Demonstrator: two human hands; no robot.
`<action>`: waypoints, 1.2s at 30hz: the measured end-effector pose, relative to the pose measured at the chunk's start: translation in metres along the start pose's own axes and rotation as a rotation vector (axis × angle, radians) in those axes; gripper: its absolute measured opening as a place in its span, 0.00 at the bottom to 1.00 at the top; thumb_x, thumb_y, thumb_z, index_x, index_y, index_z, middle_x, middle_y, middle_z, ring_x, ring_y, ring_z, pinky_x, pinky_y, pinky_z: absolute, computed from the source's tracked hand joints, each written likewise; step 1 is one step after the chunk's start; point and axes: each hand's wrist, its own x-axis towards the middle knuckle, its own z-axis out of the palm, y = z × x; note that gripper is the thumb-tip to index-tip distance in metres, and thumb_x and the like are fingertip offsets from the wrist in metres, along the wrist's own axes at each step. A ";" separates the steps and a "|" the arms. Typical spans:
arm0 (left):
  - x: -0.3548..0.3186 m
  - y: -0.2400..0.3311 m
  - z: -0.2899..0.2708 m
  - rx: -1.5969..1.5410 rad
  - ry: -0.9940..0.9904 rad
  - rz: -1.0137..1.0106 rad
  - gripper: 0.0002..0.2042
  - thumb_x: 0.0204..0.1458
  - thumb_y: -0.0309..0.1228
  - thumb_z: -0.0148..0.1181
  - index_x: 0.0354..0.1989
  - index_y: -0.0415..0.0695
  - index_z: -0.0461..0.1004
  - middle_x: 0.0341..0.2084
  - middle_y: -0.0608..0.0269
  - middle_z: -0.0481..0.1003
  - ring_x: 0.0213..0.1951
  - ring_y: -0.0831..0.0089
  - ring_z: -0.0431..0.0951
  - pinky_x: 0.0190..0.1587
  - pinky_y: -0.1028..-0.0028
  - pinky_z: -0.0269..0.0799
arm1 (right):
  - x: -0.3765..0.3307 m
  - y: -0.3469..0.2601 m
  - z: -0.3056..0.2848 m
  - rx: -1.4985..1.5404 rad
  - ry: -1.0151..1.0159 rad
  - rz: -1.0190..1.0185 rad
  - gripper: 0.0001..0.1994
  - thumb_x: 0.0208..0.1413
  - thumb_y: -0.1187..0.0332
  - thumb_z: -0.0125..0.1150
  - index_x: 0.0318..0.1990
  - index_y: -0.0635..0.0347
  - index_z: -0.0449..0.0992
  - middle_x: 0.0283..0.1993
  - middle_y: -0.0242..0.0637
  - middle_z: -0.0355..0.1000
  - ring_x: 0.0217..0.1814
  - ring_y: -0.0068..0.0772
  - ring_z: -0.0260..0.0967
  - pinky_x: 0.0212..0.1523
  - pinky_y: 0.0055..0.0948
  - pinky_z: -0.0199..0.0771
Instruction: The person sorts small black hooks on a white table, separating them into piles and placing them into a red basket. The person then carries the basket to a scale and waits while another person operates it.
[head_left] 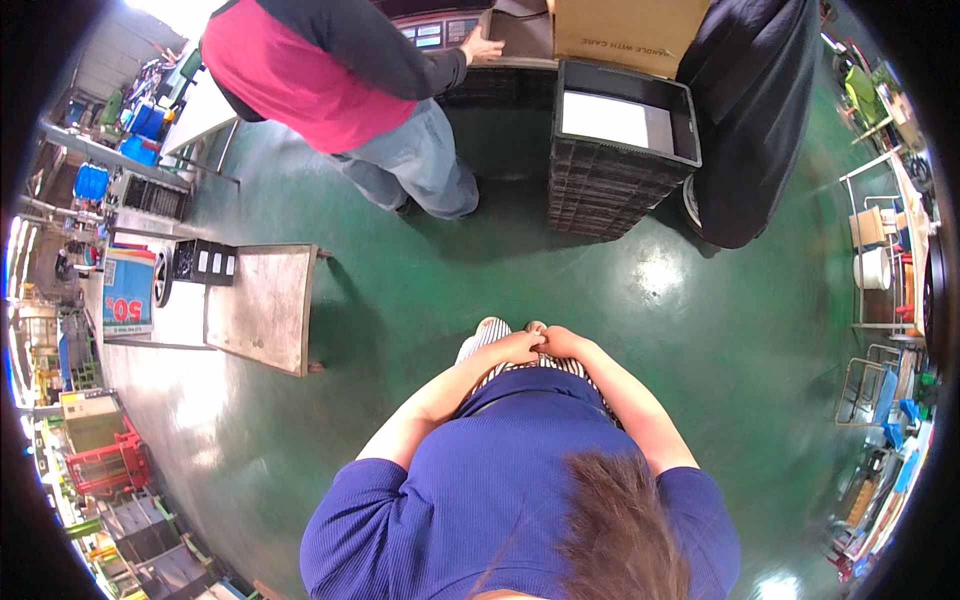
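My left hand (521, 346) and my right hand (563, 342) meet in front of my waist, over striped trousers (470, 345). The fingers of both are curled in and touch each other. Whether anything small lies between them is hidden. Both forearms bend inward from blue sleeves. Beyond arm's reach stands a stack of black plastic crates (605, 190), and a white sheet or panel (617, 120) lies inside its top.
A co-worker in a red and black top (300, 80) stands ahead left, one hand at a bench. A cardboard box (630, 35) and a dark draped cloth (750, 130) are by the crates. At left stands a low metal-topped table (260, 305); shelving (885, 250) lines the right.
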 end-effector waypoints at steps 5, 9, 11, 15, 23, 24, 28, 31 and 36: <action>-0.005 0.014 -0.005 0.017 -0.062 -0.052 0.15 0.42 0.32 0.52 0.40 0.42 0.68 0.32 0.47 0.73 0.35 0.52 0.73 0.36 0.60 0.68 | -0.013 -0.015 -0.008 -0.005 -0.040 0.034 0.15 0.45 0.57 0.55 0.32 0.58 0.78 0.36 0.52 0.71 0.47 0.47 0.64 0.49 0.36 0.63; -0.004 0.009 -0.002 0.087 -0.053 -0.043 0.22 0.42 0.32 0.51 0.49 0.40 0.65 0.37 0.45 0.72 0.39 0.52 0.73 0.41 0.61 0.68 | -0.005 -0.010 -0.004 -0.059 -0.041 -0.014 0.15 0.45 0.57 0.54 0.32 0.58 0.78 0.35 0.51 0.72 0.43 0.47 0.67 0.46 0.36 0.66; -0.004 0.007 -0.001 0.063 -0.051 -0.036 0.21 0.42 0.31 0.51 0.48 0.41 0.66 0.36 0.45 0.73 0.38 0.51 0.73 0.41 0.60 0.68 | -0.005 -0.009 -0.003 -0.059 -0.024 -0.041 0.14 0.46 0.58 0.54 0.33 0.60 0.76 0.34 0.51 0.72 0.39 0.48 0.69 0.41 0.37 0.68; -0.001 -0.009 0.012 0.056 0.028 0.048 0.20 0.42 0.31 0.51 0.46 0.41 0.66 0.33 0.46 0.73 0.36 0.51 0.73 0.39 0.60 0.68 | 0.002 0.005 0.005 -0.106 0.008 -0.102 0.14 0.46 0.59 0.55 0.33 0.61 0.75 0.33 0.51 0.72 0.38 0.50 0.70 0.39 0.38 0.69; -0.005 0.002 0.003 -0.109 -0.043 0.004 0.19 0.40 0.34 0.55 0.41 0.38 0.66 0.32 0.48 0.74 0.36 0.55 0.74 0.36 0.64 0.68 | -0.005 -0.005 0.001 -0.023 -0.046 0.061 0.20 0.45 0.50 0.57 0.30 0.60 0.78 0.34 0.51 0.71 0.39 0.47 0.69 0.42 0.36 0.67; -0.003 0.005 0.001 -0.085 -0.051 -0.002 0.19 0.40 0.34 0.55 0.41 0.38 0.66 0.32 0.48 0.74 0.36 0.55 0.74 0.36 0.64 0.68 | -0.003 0.000 0.002 -0.030 -0.039 0.056 0.20 0.45 0.49 0.57 0.30 0.60 0.78 0.34 0.51 0.71 0.39 0.47 0.69 0.42 0.37 0.67; -0.003 -0.003 0.009 -0.086 -0.019 -0.007 0.18 0.40 0.34 0.55 0.41 0.38 0.67 0.33 0.46 0.73 0.36 0.53 0.73 0.37 0.62 0.68 | -0.009 -0.011 -0.003 -0.033 -0.067 0.043 0.20 0.45 0.49 0.57 0.30 0.59 0.77 0.35 0.52 0.71 0.40 0.47 0.69 0.42 0.37 0.67; -0.002 -0.003 0.010 -0.066 -0.008 0.018 0.18 0.42 0.34 0.54 0.41 0.38 0.66 0.34 0.45 0.73 0.37 0.52 0.73 0.37 0.62 0.68 | -0.012 -0.011 -0.003 0.001 -0.054 0.034 0.20 0.45 0.50 0.56 0.30 0.60 0.77 0.36 0.53 0.71 0.40 0.47 0.68 0.42 0.37 0.67; 0.003 -0.013 0.013 -0.008 -0.027 -0.002 0.19 0.43 0.34 0.53 0.44 0.40 0.66 0.34 0.46 0.73 0.38 0.52 0.73 0.39 0.62 0.68 | -0.012 -0.018 -0.007 -0.044 -0.042 0.029 0.18 0.46 0.52 0.55 0.31 0.59 0.77 0.36 0.53 0.71 0.40 0.47 0.68 0.43 0.37 0.67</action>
